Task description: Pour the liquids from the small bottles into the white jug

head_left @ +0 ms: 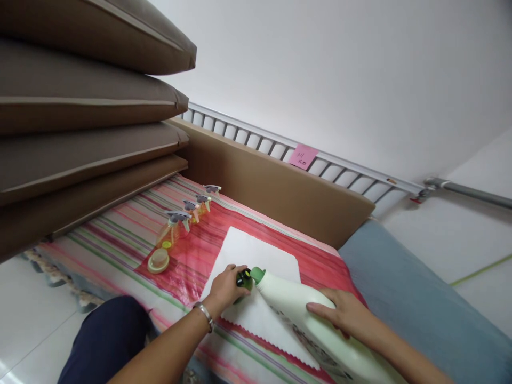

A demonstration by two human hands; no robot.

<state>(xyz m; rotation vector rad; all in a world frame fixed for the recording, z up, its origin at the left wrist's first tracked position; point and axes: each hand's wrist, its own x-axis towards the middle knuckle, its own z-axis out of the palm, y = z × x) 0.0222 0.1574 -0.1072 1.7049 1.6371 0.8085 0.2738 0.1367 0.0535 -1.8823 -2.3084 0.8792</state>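
The left hand (pixel 224 290) has its grip closed around a small dark green bottle (pixel 244 279) standing on a white cloth (pixel 256 250). The right hand (pixel 340 314) clasps a large white bottle (pixel 294 304), which lies tilted from lower right to upper left, its green spout (pixel 257 274) at the small bottle's mouth. Its label print and the writing on the pink note (pixel 303 156) are unreadable.

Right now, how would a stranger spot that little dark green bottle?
Find the striped cover and the white cloth on it. There the left hand grips the small dark green bottle, at the light green spout of the large white bottle. It is the only dark container; the spray bottles behind are orange.
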